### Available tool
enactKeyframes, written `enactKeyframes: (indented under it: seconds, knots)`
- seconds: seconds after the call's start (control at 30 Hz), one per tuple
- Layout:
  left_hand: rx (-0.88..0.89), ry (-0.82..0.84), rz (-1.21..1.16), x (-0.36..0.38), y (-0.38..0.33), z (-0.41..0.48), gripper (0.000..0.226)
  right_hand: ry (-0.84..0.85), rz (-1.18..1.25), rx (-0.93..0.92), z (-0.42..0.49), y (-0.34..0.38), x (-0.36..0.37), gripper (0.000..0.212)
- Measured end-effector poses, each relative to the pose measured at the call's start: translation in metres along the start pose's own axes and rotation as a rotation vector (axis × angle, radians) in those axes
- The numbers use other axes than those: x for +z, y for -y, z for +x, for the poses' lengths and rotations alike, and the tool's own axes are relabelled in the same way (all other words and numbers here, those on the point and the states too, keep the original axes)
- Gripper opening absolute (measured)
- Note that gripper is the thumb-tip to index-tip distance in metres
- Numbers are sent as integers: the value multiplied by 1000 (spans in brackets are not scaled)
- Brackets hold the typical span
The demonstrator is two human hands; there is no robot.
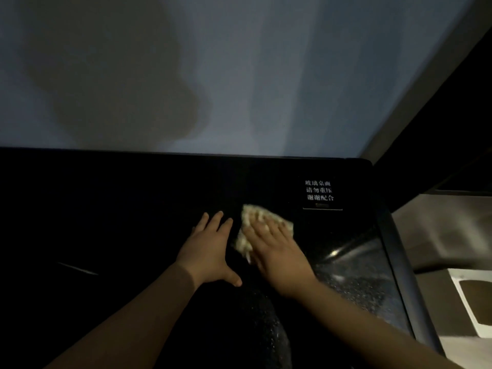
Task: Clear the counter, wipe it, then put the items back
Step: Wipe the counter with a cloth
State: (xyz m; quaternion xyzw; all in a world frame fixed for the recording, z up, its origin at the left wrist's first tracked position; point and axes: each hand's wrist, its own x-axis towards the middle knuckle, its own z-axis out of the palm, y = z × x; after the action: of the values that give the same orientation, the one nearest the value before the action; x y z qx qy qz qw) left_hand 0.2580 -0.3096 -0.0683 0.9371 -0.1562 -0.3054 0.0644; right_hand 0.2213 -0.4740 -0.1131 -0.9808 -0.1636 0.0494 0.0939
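A black glass counter (119,209) fills the lower half of the view. A pale crumpled cloth (249,217) lies on it right of centre. My right hand (277,249) lies flat on the cloth with straight fingers, pressing it to the glass. My left hand (210,249) rests flat on the bare counter just left of the cloth, fingers spread and thumb out to the right. No other items stand on the visible counter.
A white printed notice (319,190) sits on the glass near the back right corner. A grey wall (213,75) rises behind the counter. Right of the counter's edge (396,249) lie a lower grey surface and a white box (474,302).
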Motion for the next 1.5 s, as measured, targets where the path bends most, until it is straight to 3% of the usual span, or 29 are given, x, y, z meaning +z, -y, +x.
enactKeyframes:
  seconds: [0.1, 0.2, 0.27, 0.3, 0.4, 0.47, 0.53, 0.67, 0.87, 0.97, 1.17, 1.4, 1.5]
  knots:
    - [12, 16, -13, 1, -3, -5, 121, 16, -42, 110, -45, -53, -6, 52]
    - [107, 29, 53, 10, -26, -14, 111, -68, 55, 528, -76, -108, -23, 68]
    - [201, 41, 83, 22, -52, -18, 108, -77, 103, 737, -83, -104, -24, 58]
    - [240, 43, 84, 28, -66, -18, 107, -94, 123, 750, -83, -89, -19, 55]
    - [289, 32, 102, 39, -97, -19, 106, -51, 77, 425, -89, -44, 1, 53]
    - [263, 21, 115, 42, -100, -18, 109, 37, 8, 314, -101, -49, -2, 53]
    - [206, 8, 119, 42, -91, -19, 116, -23, 52, 371, -114, -86, -14, 50]
    - [111, 23, 69, 35, -78, -19, 118, -102, 239, 781, -131, -122, -20, 52]
    - [108, 38, 90, 29, -83, -12, 122, -60, 62, 461, -118, -104, -15, 67]
    - [109, 30, 75, 30, -83, -11, 124, -60, 33, 527, -70, -145, -27, 55]
    - [94, 41, 61, 30, -82, -8, 126, -61, 96, 638, 3, -186, -40, 53]
    - [112, 12, 55, 32, -79, -15, 121, -132, 114, 456, -129, -127, -12, 65]
    - [116, 7, 113, 33, -79, -18, 115, -107, 88, 448, -130, -137, -16, 69]
